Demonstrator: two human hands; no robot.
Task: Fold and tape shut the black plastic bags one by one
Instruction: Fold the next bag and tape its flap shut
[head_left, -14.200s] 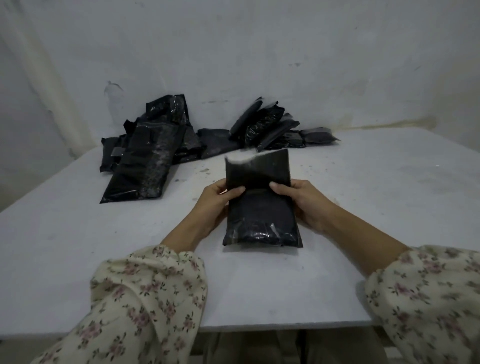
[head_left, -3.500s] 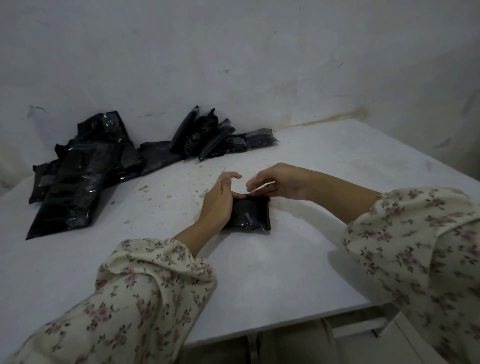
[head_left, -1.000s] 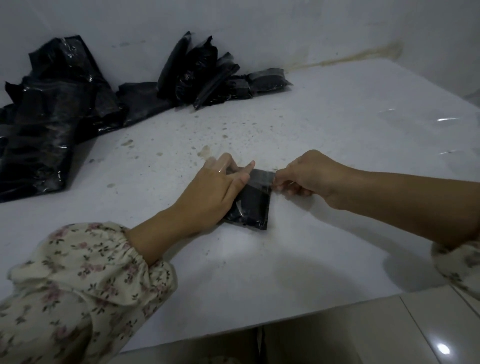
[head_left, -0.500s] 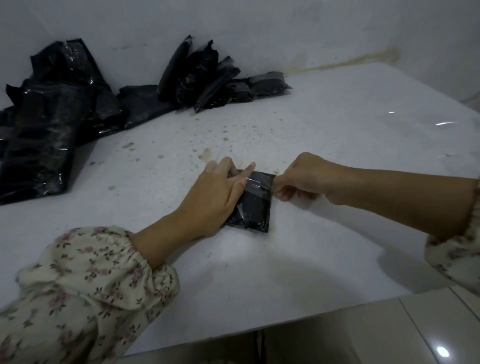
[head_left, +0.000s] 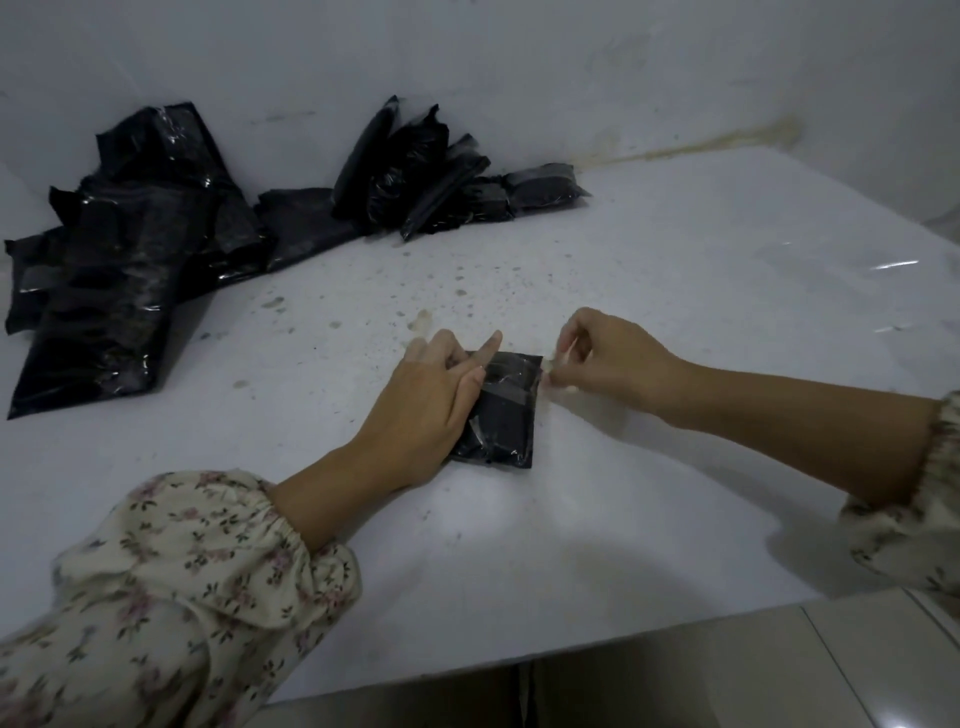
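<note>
1. Folded bag (head_left: 506, 415) lies mid-bench (head_left: 675, 291); contents hidden.
2. Left hand (head_left: 426, 405), fingers straight, presses it flat.
3. Right hand (head_left: 602, 358), at its 2 o'clock, pinches clear tape (head_left: 511, 375).
4. Other bags (head_left: 119, 280) heaped at 11 o'clock.

The left hand (head_left: 431, 400) hides part of the folded bag (head_left: 506, 421) beneath it; the tape (head_left: 511, 376) end pinched by the right hand (head_left: 608, 364) is blurred.

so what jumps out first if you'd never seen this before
The small folded black bag at mid-table, with the left hand pressing flat on it while the right hand pinches clear tape at its right edge. Behind, a heap of loose black bags sprawls at the far left, and a cluster of packets leans against the wall.
</note>
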